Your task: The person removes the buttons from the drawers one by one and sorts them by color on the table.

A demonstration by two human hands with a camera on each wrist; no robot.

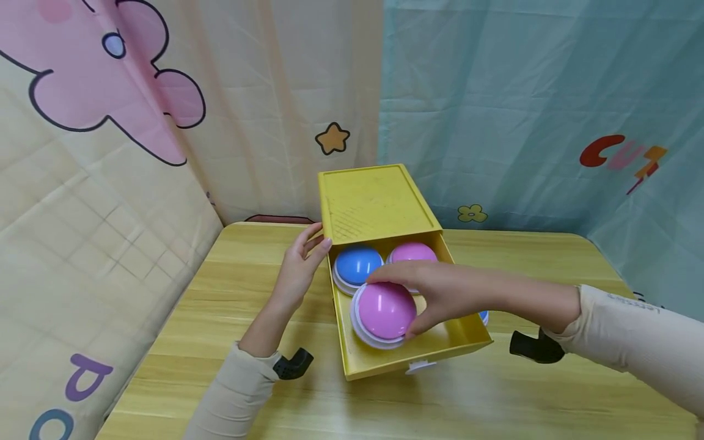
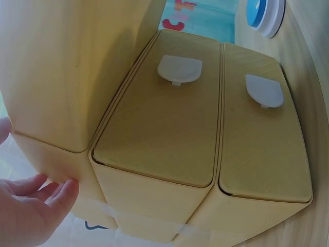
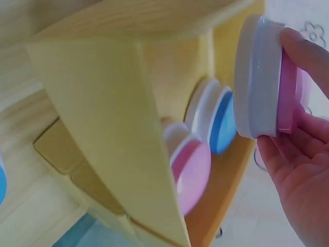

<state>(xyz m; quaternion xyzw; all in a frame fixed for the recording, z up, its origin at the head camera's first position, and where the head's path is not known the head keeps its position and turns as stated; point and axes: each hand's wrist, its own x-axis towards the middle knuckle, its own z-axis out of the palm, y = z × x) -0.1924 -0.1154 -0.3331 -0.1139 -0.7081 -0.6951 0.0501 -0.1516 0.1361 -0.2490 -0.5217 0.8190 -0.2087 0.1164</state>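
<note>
Over the open yellow drawer (image 1: 462,339), my right hand (image 1: 440,293) grips the front pink dome button (image 1: 385,310) by its dome and white base, above the drawer's near-left corner. My left hand (image 1: 297,272), fingers straight, presses the yellow cabinet (image 1: 374,201) side. Blue button (image 1: 356,266) sits behind.

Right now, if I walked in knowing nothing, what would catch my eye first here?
Most likely the bright yellow cabinet at the middle of the wooden table, its top drawer pulled open with glossy domes inside. The right hand grips a pink dome at the drawer's front, with a blue dome just behind it. The left hand rests against the cabinet's left side.
</note>
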